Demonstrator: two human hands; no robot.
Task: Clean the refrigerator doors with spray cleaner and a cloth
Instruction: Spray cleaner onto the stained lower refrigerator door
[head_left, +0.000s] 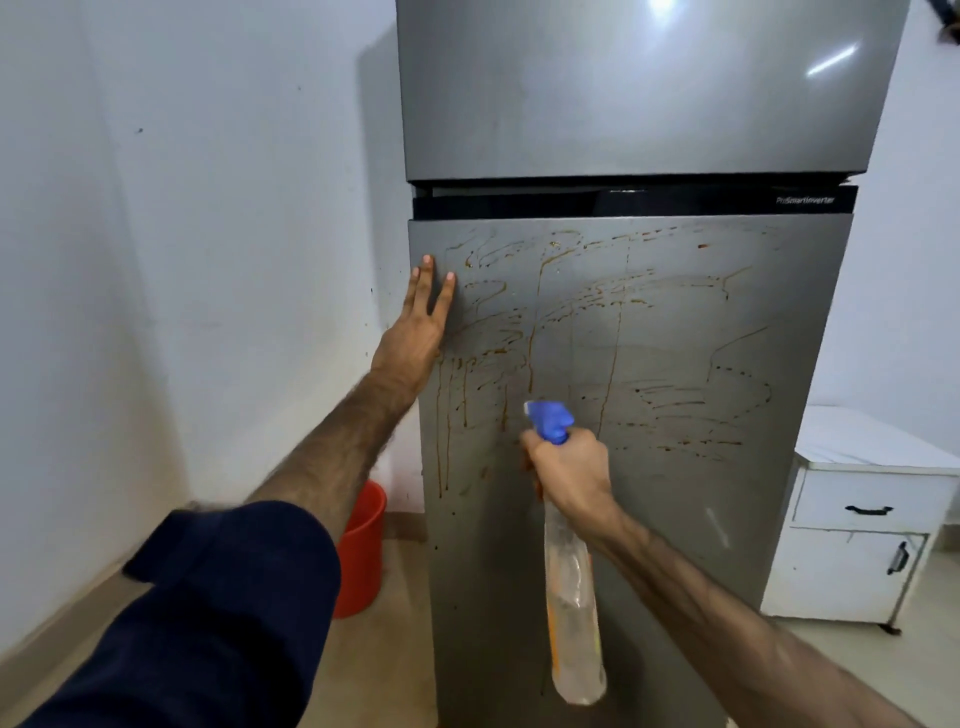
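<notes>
A grey two-door refrigerator stands in front of me. Its lower door (675, 493) is streaked with brown drips and smears across the upper half; the upper door (649, 93) looks free of stains. My left hand (418, 332) lies flat against the lower door's left edge, fingers spread and pointing up. My right hand (569, 473) grips the neck of a clear spray bottle (571, 613) with a blue trigger head, nozzle aimed at the stained door. No cloth is in view.
An orange-red bucket (363, 551) stands on the floor left of the refrigerator, against the white wall. A white cabinet (862, 525) with a drawer and a door stands to the right.
</notes>
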